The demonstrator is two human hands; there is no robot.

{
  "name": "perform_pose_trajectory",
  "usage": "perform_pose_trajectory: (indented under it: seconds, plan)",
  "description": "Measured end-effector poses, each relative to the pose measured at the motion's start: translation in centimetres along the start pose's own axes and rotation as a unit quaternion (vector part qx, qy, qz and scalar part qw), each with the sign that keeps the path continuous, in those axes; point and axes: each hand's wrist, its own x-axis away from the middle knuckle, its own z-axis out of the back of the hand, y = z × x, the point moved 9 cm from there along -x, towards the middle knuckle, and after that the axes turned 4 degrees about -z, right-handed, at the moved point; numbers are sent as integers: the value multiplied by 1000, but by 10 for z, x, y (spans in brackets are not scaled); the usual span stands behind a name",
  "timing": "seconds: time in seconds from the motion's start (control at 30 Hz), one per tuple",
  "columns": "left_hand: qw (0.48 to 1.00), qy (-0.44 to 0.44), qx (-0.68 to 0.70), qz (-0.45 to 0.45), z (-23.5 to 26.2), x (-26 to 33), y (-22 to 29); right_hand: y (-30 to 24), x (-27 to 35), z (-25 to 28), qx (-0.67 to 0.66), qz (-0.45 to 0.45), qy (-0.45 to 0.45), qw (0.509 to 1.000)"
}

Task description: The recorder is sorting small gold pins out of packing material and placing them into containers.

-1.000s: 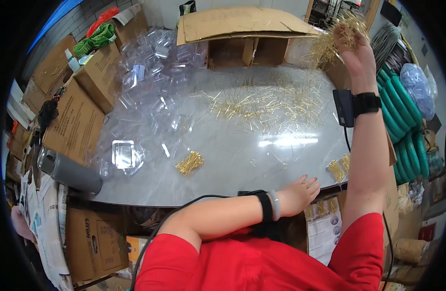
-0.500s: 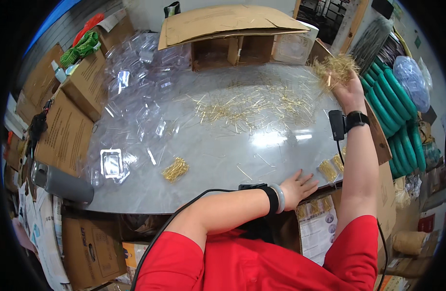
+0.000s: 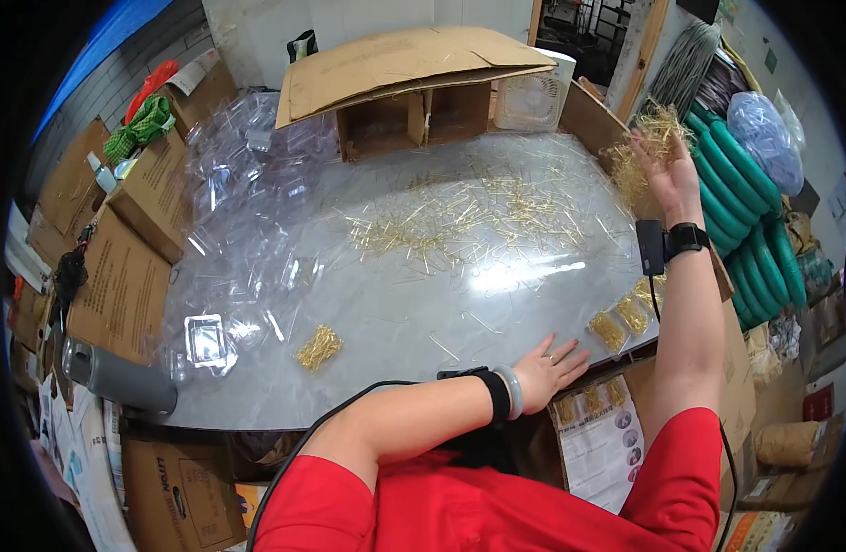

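The left hand lay flat, palm down, fingers spread and pointing away from the body, its forearm coming across from the lower left with a dark band and a pale bangle at the wrist. The right hand was raised high on a nearly straight arm, palm open, fingers loosely curled upward, a black band strapped round the wrist.
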Motion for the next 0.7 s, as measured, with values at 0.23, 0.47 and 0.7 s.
perform_pose_trajectory:
  seconds: [0.23,0.47,0.7]
  plan:
    - [1000,-6,6,-2,1,1,0,-19,-11,11,136,12,71,988]
    - [1000,-12,26,5,8,3,-1,-13,-27,20,139,-18,33,990]
    - [1000,-10,27,4,-1,-1,0,-11,-27,51,241,-16,37,970]
